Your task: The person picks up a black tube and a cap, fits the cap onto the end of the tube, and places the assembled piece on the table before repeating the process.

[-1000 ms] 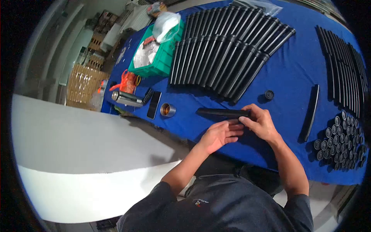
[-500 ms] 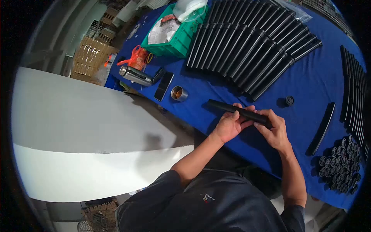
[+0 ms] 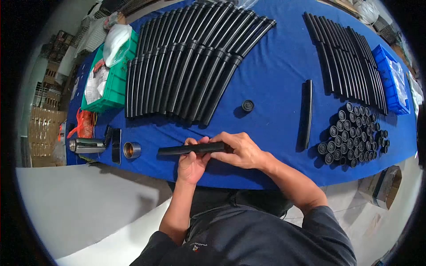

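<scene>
A short black tube (image 3: 173, 150) lies level across both hands, above the near edge of the blue-covered table. My left hand (image 3: 192, 165) holds its middle from below, thumb in front and fingertips behind. My right hand (image 3: 239, 150) is wrapped round the tube's right end and hides it. Beyond the hands a single round black cap (image 3: 247, 105) sits on the cloth. A loose black tube (image 3: 307, 113) lies to the right, and beside it stands a cluster of ribbed black caps (image 3: 350, 135).
Capped black tubes (image 3: 177, 80) lie fanned in rows at the back left; plain tubes (image 3: 344, 62) lie at the back right near a blue bin (image 3: 386, 80). On the left are a green crate (image 3: 117, 93), a steel flask (image 3: 86, 145), a phone (image 3: 116, 146) and a metal cup (image 3: 132, 150).
The whole view has swung to the right, showing the blue bin and more of the table's right side. Both hands still hold the tube, which now looks more level.
</scene>
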The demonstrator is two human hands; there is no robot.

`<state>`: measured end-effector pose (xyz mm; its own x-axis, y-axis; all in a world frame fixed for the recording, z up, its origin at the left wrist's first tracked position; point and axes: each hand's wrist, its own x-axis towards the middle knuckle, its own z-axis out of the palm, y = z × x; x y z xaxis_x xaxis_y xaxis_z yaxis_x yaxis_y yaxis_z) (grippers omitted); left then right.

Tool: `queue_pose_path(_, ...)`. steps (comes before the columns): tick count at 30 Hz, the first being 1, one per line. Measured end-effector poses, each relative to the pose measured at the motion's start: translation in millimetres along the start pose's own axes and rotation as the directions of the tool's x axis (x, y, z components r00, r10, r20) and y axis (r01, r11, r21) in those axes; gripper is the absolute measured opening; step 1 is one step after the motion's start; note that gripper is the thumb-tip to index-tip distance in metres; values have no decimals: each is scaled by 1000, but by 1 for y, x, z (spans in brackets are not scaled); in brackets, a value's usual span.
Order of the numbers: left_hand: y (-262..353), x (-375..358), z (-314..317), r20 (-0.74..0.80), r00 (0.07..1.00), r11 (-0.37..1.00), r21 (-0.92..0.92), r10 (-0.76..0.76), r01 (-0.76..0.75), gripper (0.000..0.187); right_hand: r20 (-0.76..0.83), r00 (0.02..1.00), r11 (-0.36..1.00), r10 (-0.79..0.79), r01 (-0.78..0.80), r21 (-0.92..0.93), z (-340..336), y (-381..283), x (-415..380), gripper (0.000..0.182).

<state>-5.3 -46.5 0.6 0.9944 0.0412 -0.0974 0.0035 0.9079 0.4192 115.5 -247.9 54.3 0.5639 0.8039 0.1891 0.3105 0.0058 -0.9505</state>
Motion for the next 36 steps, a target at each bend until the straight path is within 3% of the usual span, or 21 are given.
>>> queue_pose_path(3,1,2,26,-20,1000,998,66,13,-11,49,15,1000,989,18,-15,-146,-1,5,1,38)
queue_pose_path(6,0,-1,8,-65,997,997,68,48,-44,47,-40,999,999,29,-30,-23,-2,-9,4,38)
queue_pose_path(10,-1,-2,2,-49,997,998,35,62,-60,47,-134,987,996,-83,85,7,4,-3,4,35)
queue_pose_path(13,0,-2,8,38,999,999,42,-11,10,45,-38,995,995,94,-93,42,-3,-6,2,36)
queue_pose_path(17,-6,2,10,21,998,986,150,63,-66,43,-23,1000,988,16,-19,-156,1,6,1,46)
queue_pose_path(20,-2,1,8,-51,998,997,68,32,-29,41,-245,957,942,-155,69,-327,-9,7,-1,45)
queue_pose_path(22,-1,2,9,-53,998,997,60,45,-41,36,-421,837,774,-349,4,-634,-24,7,5,45)
queue_pose_path(24,0,1,10,-46,998,998,45,36,-34,35,-477,806,661,-350,-148,-736,-35,13,14,48)
queue_pose_path(26,-1,0,9,-55,998,999,17,39,-38,36,-444,859,548,-254,-251,-798,-36,21,15,49)
queue_pose_path(28,2,-2,3,-25,999,998,-56,20,-21,35,-352,923,525,-155,-225,-821,-34,35,11,50)
queue_pose_path(34,3,-6,-2,-47,998,985,-164,53,-60,38,-374,914,589,-156,-218,-778,-38,40,8,52)
queue_pose_path(36,2,-2,0,-25,997,988,-134,73,-75,37,-388,913,733,-122,-180,-655,-37,35,7,51)
